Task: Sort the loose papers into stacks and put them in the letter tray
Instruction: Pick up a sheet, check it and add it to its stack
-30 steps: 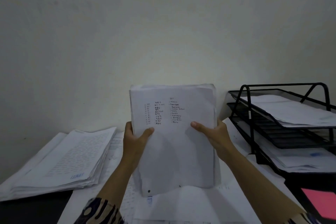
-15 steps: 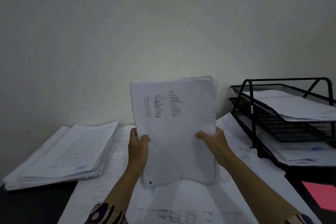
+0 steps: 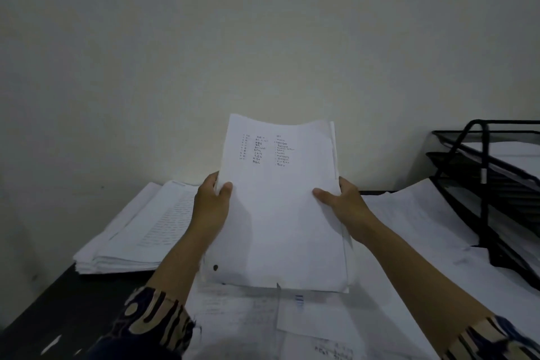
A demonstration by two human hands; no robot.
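The person holds a bundle of papers (image 3: 280, 207) upright in front of them, its bottom edge resting on or just above the loose sheets (image 3: 248, 313) spread over the desk (image 3: 43, 316). The left hand (image 3: 211, 207) grips the bundle's left edge, thumb on the front page and fingers hidden behind. The right hand (image 3: 342, 203) grips the right edge the same way, thumb pressed across the front. Holding both sides with the bottom edge down looks like a way to knock the sheets square so they form one neat stack. The top page carries a short handwritten list near its top; the words are too small to read.

A thick pile of printed pages (image 3: 140, 231) lies flat on the desk to the left, probably a stack already sorted. The black wire letter tray (image 3: 485, 184) stands at the right edge, well apart from the bundle, with paper already lying in its tiers. The bundle has not yet gone in.
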